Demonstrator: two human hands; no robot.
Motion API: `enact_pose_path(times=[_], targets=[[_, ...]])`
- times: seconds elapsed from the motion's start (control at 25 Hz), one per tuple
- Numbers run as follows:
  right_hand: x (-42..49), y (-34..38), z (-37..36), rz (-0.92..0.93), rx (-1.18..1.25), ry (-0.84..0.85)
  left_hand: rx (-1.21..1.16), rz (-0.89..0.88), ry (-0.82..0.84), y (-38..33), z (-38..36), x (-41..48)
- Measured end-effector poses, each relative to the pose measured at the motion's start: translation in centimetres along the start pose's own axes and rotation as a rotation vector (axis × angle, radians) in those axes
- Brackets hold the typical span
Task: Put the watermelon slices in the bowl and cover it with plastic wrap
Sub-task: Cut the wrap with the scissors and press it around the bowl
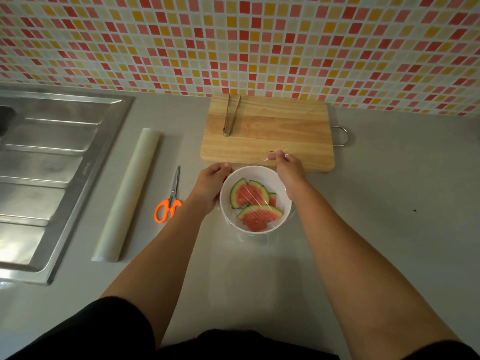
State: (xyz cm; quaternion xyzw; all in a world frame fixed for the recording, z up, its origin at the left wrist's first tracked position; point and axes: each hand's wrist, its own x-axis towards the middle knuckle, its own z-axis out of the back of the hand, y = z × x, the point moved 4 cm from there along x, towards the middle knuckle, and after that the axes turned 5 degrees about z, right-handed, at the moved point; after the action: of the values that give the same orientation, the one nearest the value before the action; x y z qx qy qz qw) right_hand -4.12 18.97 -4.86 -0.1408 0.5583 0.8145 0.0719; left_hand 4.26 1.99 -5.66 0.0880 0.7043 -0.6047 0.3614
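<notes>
Now, I see bowl (259, 171) on counter (389, 203), just in front of board (267, 133). Slices (250, 196) lie inside bowl, overlapping. Wrap (259, 237) stretched over bowl, loose edge draped on counter at near side. Left hand (213, 183) curled round bowl's left rim, gripping it. Right hand (287, 167) at far-right rim, fingertips pinching wrap, raised over board's near edge. Roll (127, 196) and scissors (168, 201) lie left of bowl, apart. Tongs (231, 115) on board. Sink (46, 165) far left.
</notes>
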Motion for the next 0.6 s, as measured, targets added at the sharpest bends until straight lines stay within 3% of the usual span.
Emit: enact_pose_path(times=[0.12,0.28,0.6], targets=[[0.4,0.0,0.2,0.026,-0.073,-0.031,-0.013,-0.005,0.032,-0.1,0.3,0.0],[0.6,-0.3,0.5,0.085,-0.253,-0.030,0.166,-0.076,0.018,0.1,0.9,0.0],[0.8,-1.0,0.4,0.017,-0.189,-0.016,0.358,-0.146,-0.106,-0.2,1.0,0.4]])
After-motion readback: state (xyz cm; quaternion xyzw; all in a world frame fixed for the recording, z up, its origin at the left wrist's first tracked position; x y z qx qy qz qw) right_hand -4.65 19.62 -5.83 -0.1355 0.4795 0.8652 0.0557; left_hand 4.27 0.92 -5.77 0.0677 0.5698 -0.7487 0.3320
